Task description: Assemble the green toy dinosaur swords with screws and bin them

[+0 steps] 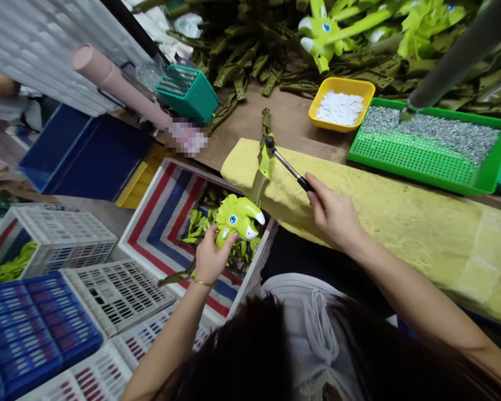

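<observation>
My left hand (211,258) is closed on a lime-green dinosaur-head toy (239,218) with white horn tips and a blue eye. It hangs over a lined crate, just off the padded bench edge. An olive and lime plastic strip (266,164) runs up from the head across the yellow pad (292,192); where the two join is hard to see. In my right hand (332,211) is a small hammer (290,164) with a black head, metal shaft and black grip. Its head is over or against the strip; I cannot tell if they touch.
Silver pins fill part of a green tray (413,153); a yellow bowl (342,125) holds white pieces. Olive parts and green heads (323,33) are heaped behind. The striped-lined crate (150,234) contains more parts. A pink bottle (117,81) and teal boxes (190,97) stand left.
</observation>
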Demonstrator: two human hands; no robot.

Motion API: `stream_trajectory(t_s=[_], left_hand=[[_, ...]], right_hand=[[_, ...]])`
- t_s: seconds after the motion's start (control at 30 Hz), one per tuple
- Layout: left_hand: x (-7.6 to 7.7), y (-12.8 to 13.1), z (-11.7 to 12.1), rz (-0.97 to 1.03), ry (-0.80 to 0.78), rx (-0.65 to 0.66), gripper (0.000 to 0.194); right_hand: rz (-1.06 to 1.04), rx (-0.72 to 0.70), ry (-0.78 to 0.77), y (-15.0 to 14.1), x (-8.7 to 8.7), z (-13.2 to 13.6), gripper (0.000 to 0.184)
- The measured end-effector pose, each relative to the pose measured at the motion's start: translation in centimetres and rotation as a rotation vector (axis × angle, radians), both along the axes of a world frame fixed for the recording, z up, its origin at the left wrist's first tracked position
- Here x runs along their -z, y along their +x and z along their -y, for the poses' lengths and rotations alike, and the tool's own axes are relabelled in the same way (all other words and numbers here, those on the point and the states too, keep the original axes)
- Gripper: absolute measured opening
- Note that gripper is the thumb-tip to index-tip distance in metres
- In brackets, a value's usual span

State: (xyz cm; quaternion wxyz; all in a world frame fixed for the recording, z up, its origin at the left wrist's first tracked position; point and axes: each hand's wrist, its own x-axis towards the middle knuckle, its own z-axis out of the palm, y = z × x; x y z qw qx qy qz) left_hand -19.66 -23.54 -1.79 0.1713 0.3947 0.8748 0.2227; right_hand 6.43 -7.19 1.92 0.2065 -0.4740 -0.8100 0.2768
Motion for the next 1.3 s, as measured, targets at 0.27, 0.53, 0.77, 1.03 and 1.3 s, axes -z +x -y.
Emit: stream_trajectory(t_s=[0.27,0.53,0.77,1.03,1.3], left_hand=[[1.0,-1.0,1.1,-0.216,-0.014,0.165,0.056],[0.3,-2.3,0.2,-0.109,0.012,0.148,0.053],[0.7,-1.1,-1.8,-0.014,0.014,0.136,0.049],[1.7,1.2,-3.4,-0.044,0.035,0.118,0.044],[2.5,1.2,-2.9,-0.056,0.078,0.114,0.050]], right_hand=[[0.036,0.044,-0.050,0.5,2.6,1.3,0.049],[-0.155,0.082,0.063,-2.0,1.1,-4.3,0.050],[0.001,0.072,0.006,-1.4,0.6,-5.3,0.050],[0.165,-0.279,0.059,0.0,-1.8,-0.8,0.045],[0.066,-0.228,0.249,-0.5,-3.0,0.8,0.043]])
